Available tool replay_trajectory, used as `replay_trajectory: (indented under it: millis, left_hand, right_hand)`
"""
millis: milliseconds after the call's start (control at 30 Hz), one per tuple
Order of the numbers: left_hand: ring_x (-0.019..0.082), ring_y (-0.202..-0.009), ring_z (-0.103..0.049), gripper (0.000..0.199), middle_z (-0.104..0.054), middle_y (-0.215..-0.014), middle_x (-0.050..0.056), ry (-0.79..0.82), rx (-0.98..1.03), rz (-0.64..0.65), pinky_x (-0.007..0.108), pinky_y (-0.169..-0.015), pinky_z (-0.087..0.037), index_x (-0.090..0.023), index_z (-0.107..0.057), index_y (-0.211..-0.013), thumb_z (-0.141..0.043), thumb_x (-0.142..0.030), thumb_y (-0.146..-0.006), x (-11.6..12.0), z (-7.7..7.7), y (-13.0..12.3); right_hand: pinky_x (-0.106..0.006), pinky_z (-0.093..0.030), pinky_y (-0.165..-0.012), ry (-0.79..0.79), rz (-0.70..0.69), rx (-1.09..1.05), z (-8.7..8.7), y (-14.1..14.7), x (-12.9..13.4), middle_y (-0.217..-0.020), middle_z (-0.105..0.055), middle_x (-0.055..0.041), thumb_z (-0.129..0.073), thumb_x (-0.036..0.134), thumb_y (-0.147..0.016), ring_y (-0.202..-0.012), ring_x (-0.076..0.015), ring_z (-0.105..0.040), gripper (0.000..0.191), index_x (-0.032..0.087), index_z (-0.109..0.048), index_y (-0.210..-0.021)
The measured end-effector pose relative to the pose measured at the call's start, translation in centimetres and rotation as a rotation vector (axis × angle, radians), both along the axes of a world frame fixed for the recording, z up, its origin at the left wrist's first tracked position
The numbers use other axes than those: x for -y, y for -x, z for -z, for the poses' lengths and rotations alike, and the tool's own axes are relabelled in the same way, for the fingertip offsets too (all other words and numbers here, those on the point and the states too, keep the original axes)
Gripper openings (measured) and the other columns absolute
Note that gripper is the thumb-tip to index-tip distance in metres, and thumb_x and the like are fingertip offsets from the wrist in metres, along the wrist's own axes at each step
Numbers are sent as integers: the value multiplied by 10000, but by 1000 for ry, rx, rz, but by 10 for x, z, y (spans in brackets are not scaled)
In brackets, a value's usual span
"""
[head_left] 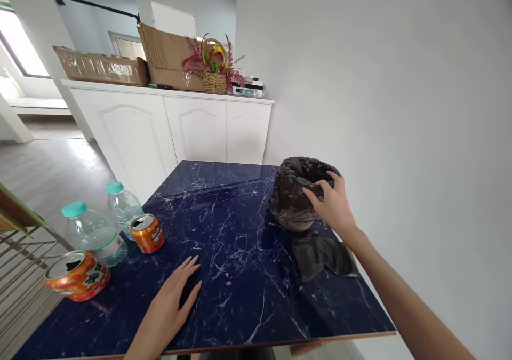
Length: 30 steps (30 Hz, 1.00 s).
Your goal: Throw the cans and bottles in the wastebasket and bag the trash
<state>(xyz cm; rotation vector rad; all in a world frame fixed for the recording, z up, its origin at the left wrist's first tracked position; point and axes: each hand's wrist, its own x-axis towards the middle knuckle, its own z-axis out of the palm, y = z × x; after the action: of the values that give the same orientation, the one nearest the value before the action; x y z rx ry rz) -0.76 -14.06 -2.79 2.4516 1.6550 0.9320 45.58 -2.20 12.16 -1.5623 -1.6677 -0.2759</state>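
Observation:
A small trash bin [296,224] stands on the dark blue marbled table, with a black trash bag [291,196] lining it and folded over its rim. My right hand [333,202] grips the near right rim through the bag, the thumb and fingers bent around the edge. The bin's inside is mostly hidden. Below it a folded black plastic bag [324,256] lies flat. My left hand [173,298] rests on the table with its fingers stretched out, holding nothing. Two opened orange soda cans, a nearer can [80,277] and a farther can [148,234], stand left of it.
Two clear bottles with teal caps, a larger bottle [94,234] and a smaller bottle [123,205], stand by the table's left edge. A wire rack [24,269] is beside them. Behind, a white cabinet [200,130] carries cardboard boxes [172,56] and a flower basket [215,82]. A wall borders the right.

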Motion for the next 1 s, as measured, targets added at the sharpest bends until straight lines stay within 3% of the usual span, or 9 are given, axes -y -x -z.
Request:
replay_trajectory:
  millis: [100, 233, 433, 533, 733, 1000]
  left_hand:
    - [287, -1457, -600, 410, -608, -1597, 29, 2, -4, -4, 505, -1185, -533, -338, -595, -1459, -548, -466, -1073, 0, 0, 0]
    - [285, -1458, -598, 419, -597, -1609, 35, 11, -6, 0, 486, -1186, -537, -337, -582, -1474, -562, -455, -1072, 1, -1, 1]
    - [296, -1464, -590, 415, -598, -1608, 17, 15, -12, 4, 488, -1152, -574, -357, -585, -1480, -553, -443, -1076, 2, -3, 1]
    - [298, -1473, -580, 425, -589, -1617, 15, 20, -11, 1, 480, -1144, -583, -362, -579, -1491, -560, -441, -1074, 3, -4, 1]
    - [296, -1480, -572, 423, -579, -1626, 23, 34, -4, 12, 484, -1172, -556, -362, -566, -1494, -557, -430, -1077, 6, -8, -1]
    - [306, -1471, -581, 432, -583, -1622, 36, 63, 7, 15, 487, -1182, -545, -370, -557, -1500, -577, -427, -1072, 7, -10, -1]
  right_hand:
    - [-660, -496, -1127, -12, -44, -43, -6, 6, 5, -1609, -378, -256, -528, 712, -1019, -1522, -457, -401, 564, 181, -716, -1050]
    - [-689, -510, -1129, 2, -129, -20, -18, 33, 28, -1640, -409, -209, -572, 582, -1048, -1559, -466, -378, 398, 210, -710, -1017]
    - [-741, -546, -1079, 81, -223, 35, -30, 105, 93, -1745, -334, -137, -543, 458, -1092, -1637, -483, -230, 278, 236, -704, -1042]
    - [-721, -598, -1008, 78, -244, 79, -36, 139, 126, -1735, -367, -128, -549, 446, -1091, -1630, -477, -257, 268, 251, -710, -1003]
    - [-856, -462, -1062, -2, -215, 167, -41, 172, 162, -1536, -619, -134, -492, 467, -1111, -1589, -504, -333, 333, 265, -726, -988]
    - [-846, -250, -1250, -46, -259, 57, -25, 162, 160, -1482, -675, -57, -585, 434, -1085, -1586, -430, -384, 185, 300, -710, -1112]
